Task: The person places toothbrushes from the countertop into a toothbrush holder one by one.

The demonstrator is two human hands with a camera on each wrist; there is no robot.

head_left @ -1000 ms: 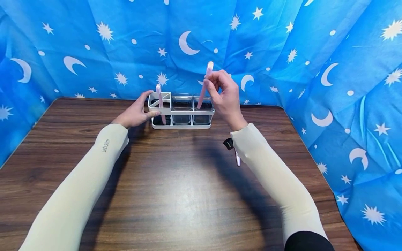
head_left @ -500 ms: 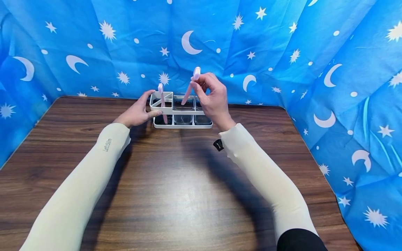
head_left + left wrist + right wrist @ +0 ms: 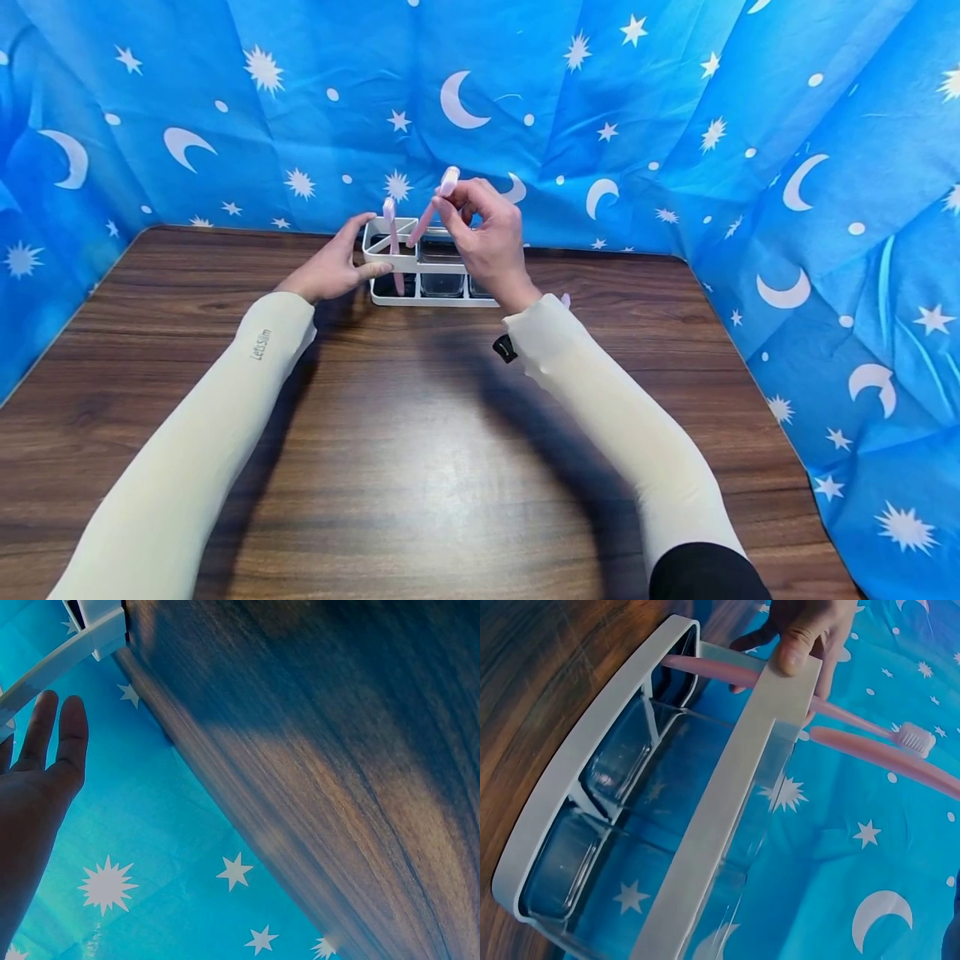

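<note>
A white two-tier holder (image 3: 442,268) with clear cups stands at the back of the table. In its left, divided section a pink toothbrush (image 3: 393,233) stands bristles up, its handle reaching down to the lower tier (image 3: 682,664). My left hand (image 3: 327,268) grips the holder's left end, thumb on the front of the upper rim and fingers behind. My right hand (image 3: 489,235) pinches a second pink toothbrush (image 3: 424,222) near its head. That brush slants, its handle end over the left section. In the right wrist view the handle (image 3: 885,759) is apart from the upper rim.
Clear cups (image 3: 619,765) sit in the middle and right sections. A small pinkish thing (image 3: 566,300) shows beyond my right sleeve, mostly hidden. Blue cloth (image 3: 300,117) with moons and stars hangs behind and beside the brown wooden table (image 3: 420,433).
My right hand has carried its toothbrush leftward, from above the right cup past the middle one to the left section. My left hand keeps its grip on the holder.
</note>
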